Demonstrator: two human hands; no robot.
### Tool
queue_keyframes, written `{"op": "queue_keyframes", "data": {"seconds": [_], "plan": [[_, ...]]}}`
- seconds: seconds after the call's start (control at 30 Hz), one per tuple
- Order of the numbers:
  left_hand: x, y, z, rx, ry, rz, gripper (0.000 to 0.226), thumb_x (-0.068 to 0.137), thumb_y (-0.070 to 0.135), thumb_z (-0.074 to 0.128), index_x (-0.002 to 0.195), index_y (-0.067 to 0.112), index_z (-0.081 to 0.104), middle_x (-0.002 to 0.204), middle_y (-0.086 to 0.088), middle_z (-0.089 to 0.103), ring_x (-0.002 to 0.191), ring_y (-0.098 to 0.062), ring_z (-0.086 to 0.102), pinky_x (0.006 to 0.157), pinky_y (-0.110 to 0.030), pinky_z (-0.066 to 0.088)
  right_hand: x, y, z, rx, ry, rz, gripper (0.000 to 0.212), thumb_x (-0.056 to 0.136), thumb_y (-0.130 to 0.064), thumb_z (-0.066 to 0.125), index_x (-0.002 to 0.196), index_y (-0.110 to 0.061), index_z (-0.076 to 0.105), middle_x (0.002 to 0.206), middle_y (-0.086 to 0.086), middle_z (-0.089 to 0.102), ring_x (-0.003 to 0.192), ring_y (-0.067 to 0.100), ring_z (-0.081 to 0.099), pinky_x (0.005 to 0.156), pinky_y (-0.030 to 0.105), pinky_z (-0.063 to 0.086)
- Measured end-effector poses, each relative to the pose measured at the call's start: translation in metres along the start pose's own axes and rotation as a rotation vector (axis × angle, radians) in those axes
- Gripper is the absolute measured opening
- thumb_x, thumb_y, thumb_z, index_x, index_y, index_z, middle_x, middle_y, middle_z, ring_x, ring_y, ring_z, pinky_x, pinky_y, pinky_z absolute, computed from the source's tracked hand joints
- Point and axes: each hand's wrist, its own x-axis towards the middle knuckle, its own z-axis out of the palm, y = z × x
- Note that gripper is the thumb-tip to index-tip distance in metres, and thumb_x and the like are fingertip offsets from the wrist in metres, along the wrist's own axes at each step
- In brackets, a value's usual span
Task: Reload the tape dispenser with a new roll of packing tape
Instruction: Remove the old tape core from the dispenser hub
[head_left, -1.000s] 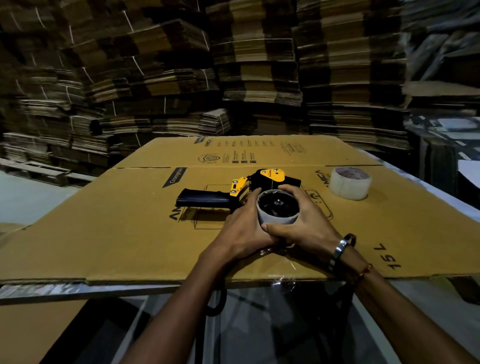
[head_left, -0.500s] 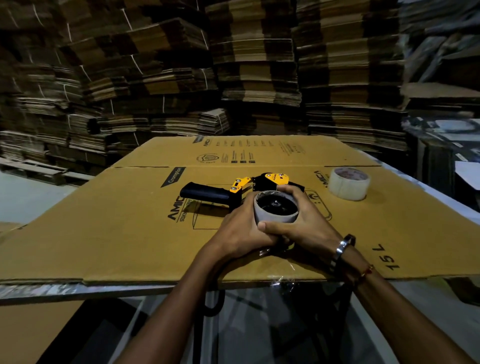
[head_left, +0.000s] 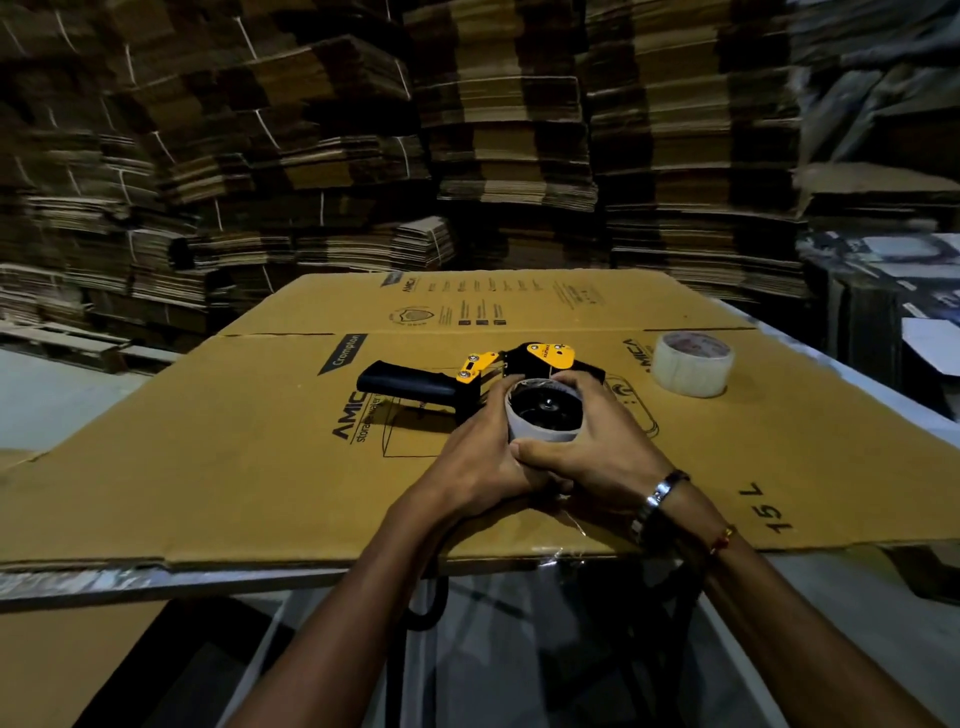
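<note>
Cardboard sheet (head_left: 218, 467), both hands gripping roll (head_left: 545, 439) on dispenser (head_left: 415, 384)

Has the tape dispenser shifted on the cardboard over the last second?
Yes, slightly. The tape dispenser has turned: its black handle has slid left along the flattened carton, now covering more of the printed AMICA lettering than before.

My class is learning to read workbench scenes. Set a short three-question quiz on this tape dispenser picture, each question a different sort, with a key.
1. True or false: both hands hold the roll on the tape dispenser.
2. The spare tape roll lies: A) in a hand, B) on the cardboard sheet to the right, C) on the floor.
3. Fill in: the dispenser's black handle points to the ____.

Key
1. True: the left hand and right hand curl round the mounted roll.
2. B.
3. Left.
</note>
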Motion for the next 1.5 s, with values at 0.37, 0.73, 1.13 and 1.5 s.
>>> {"op": "queue_keyframes", "data": {"seconds": [0.37, 0.73, 1.13, 1.5], "plan": [[0.002, 0.0, -0.003, 0.001, 0.024, 0.034, 0.098, 0.061, 0.033, 0.092, 0.142, 0.029, 0.036, 0.124, 0.01, 0.061, 0.113, -0.008, 0.06, 0.091, -0.019, 0.052, 0.006, 0.008, -0.005, 0.06, -0.038, -0.005, 0.082, 0.055, -0.05, 0.086, 0.126, -0.032, 0.049, 0.123, -0.009, 0.06, 0.111, 0.014, 0.059, 0.095, 0.043, 0.054], [0.002, 0.0, -0.001, 0.019, 0.043, 0.016, 0.091, 0.061, 0.041, 0.088, 0.136, 0.029, 0.038, 0.119, 0.009, 0.063, 0.107, -0.01, 0.062, 0.093, -0.037, 0.055, 0.02, -0.004, -0.026, -0.13, -0.222, -0.031, 0.084, 0.052, -0.06, 0.084, 0.122, -0.027, 0.051, 0.118, -0.008, 0.063, 0.107, 0.013, 0.062, 0.095, 0.042, 0.054], [0.0, 0.0, -0.004, 0.056, -0.009, 0.022, 0.111, 0.058, 0.052, 0.088, 0.147, 0.03, 0.026, 0.136, 0.007, 0.057, 0.121, -0.014, 0.056, 0.099, -0.037, 0.05, 0.035, -0.031, -0.025, -0.636, -0.432, -0.119, 0.104, 0.064, -0.084, 0.062, 0.145, -0.024, 0.033, 0.144, 0.003, 0.046, 0.125, 0.026, 0.05, 0.1, 0.04, 0.046], [0.003, -0.003, -0.004, -0.033, -0.013, 0.071, 0.094, 0.068, 0.031, 0.089, 0.145, 0.031, 0.035, 0.122, 0.02, 0.057, 0.109, 0.008, 0.056, 0.082, -0.004, 0.045, 0.021, -0.004, -0.013, -0.318, -0.161, -0.164, 0.079, 0.078, -0.055, 0.074, 0.144, -0.025, 0.041, 0.133, -0.004, 0.051, 0.121, 0.018, 0.051, 0.101, 0.039, 0.045]]}}
